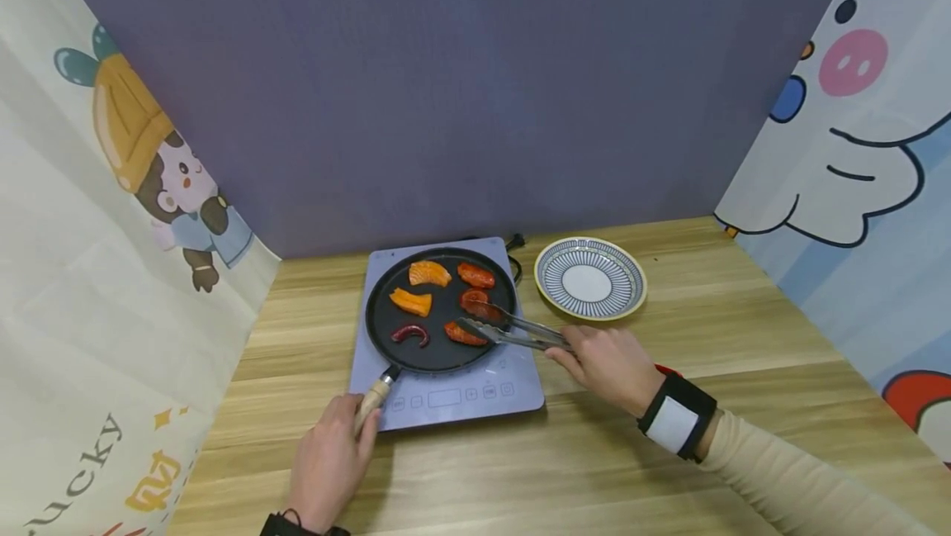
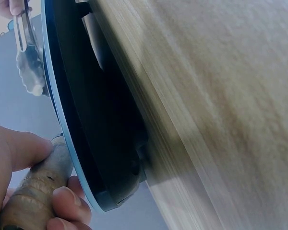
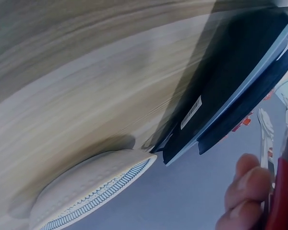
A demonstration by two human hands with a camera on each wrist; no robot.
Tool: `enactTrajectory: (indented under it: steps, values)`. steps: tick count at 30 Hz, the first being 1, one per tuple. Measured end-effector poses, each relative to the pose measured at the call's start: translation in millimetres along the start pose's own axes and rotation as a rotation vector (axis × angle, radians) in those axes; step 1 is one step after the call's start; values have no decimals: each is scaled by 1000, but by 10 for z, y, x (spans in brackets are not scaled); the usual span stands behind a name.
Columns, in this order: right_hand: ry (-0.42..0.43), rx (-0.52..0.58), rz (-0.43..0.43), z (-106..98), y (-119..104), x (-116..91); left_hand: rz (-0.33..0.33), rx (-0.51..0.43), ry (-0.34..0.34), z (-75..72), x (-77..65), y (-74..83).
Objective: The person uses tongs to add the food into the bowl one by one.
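A round black frying pan rests on a flat induction cooker. My left hand grips its wooden handle, thumb along the top in the left wrist view. In my right hand are metal tongs with a red grip. Their two tips are spread over the pan's right side, close to a round reddish slice and a scored orange-red piece. Also in the pan are two orange pieces, one being salmon-like, a red sausage-like piece and a dark curved sausage.
A patterned plate with a yellow rim stands right of the cooker, beyond my right hand. A black cord lies behind the cooker. Grey-purple panel backs the wooden table; printed curtains hang at both sides.
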State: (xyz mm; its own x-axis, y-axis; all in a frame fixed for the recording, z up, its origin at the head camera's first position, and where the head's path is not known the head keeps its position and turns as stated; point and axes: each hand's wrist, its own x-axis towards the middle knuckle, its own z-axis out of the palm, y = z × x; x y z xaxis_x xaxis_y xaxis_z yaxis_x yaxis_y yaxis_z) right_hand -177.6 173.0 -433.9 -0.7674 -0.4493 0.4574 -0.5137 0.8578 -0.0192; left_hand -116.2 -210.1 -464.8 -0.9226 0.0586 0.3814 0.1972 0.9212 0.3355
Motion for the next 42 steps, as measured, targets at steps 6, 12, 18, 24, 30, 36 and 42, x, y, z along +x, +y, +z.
enactTrajectory:
  steps: [6,12,18,24,30,36,42]
  values:
    - [7,-4,20,-11,5,-17,2,6,-2,-3,6,-3]
    - [21,1,37,-12,21,-36,-5,6,-10,-8,10,7]
    - [25,-2,66,-11,57,-61,-1,6,3,10,4,-6]
    - [24,11,91,-30,82,-79,4,4,12,16,5,-7]
    - [4,34,125,-44,121,-103,-2,7,5,8,5,2]
    - [2,63,174,-25,195,-138,-16,14,-22,-4,16,11]
    - [17,60,199,-5,264,-200,-7,11,-10,-5,12,4]
